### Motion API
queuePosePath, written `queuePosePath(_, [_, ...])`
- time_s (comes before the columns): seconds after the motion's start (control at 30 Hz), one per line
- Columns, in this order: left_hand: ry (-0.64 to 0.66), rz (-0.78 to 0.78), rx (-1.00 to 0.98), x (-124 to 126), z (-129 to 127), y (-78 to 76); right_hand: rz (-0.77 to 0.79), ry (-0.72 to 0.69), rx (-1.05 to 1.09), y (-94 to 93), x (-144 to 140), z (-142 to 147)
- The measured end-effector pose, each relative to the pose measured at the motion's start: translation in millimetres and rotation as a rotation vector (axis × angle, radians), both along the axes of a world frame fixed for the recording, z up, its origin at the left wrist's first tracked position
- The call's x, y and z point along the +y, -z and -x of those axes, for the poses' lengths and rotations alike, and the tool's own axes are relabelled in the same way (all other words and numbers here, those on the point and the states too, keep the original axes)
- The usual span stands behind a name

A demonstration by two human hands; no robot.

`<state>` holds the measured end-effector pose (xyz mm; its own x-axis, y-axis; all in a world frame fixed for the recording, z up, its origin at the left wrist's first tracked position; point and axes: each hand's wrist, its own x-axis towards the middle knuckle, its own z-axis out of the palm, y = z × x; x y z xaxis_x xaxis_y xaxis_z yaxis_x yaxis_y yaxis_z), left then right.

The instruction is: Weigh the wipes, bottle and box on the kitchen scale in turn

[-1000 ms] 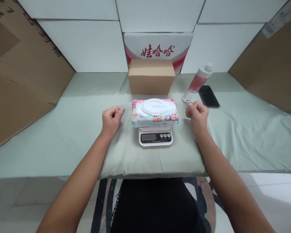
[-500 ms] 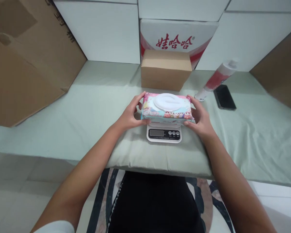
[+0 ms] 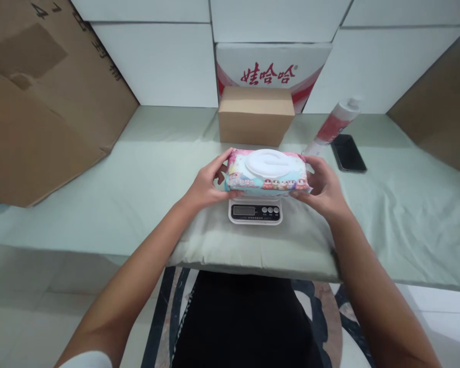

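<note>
A pack of wet wipes [image 3: 270,179], pink and light blue with a white oval lid, is held level between both my hands. My left hand [image 3: 210,185] grips its left end, thumb along the front lower edge and fingers behind. At the opposite end, my right hand [image 3: 322,186] holds it the same way. Below the pack is a small white kitchen scale [image 3: 255,222] with a dark display and several round buttons. The pack covers the scale's platform, so whether they touch I cannot tell.
Behind the pack stands a brown cardboard box [image 3: 253,125], before a white-and-red carton [image 3: 272,56]. A white-and-red bottle [image 3: 332,125] and a black phone [image 3: 348,153] are to the right. Large cardboard [image 3: 53,117] leans at left over the green cloth [image 3: 157,153].
The view has shifted slightly. Relative to the scale, the wipes pack and both my hands have moved a little to the right. Both hands keep their grip.
</note>
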<state>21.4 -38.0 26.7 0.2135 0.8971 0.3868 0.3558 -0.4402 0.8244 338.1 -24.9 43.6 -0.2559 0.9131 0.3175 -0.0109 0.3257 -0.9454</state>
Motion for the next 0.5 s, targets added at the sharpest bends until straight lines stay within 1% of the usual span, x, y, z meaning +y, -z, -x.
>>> queuePosePath(0.1, [0.080,-0.048,0.103,3.9,-26.2,-21.5,-0.058,0.088,-0.039,-13.1,-13.6,-33.1])
queuePosePath(0.2, [0.249,-0.109,0.206,21.8,-72.6,-36.1,-0.064,0.266,-0.089,-15.8,-27.2,-81.4])
queuePosePath(0.3, [0.431,-0.117,0.283,48.9,-131.3,-40.8,-0.007,0.478,-0.165,-9.7,-36.5,-133.7])
queuePosePath(0.37, [0.514,-0.100,0.336,66.3,-169.9,-41.2,0.033,0.579,-0.191,-4.5,-40.3,-164.3])
queuePosePath(0.43, [0.560,-0.082,0.384,80.2,-203.6,-41.0,0.066,0.653,-0.194,0.3,-42.6,-187.9])
queuePosePath(0.5, [0.572,-0.060,0.429,89.8,-230.7,-39.8,0.097,0.710,-0.182,4.9,-43.8,-203.9])
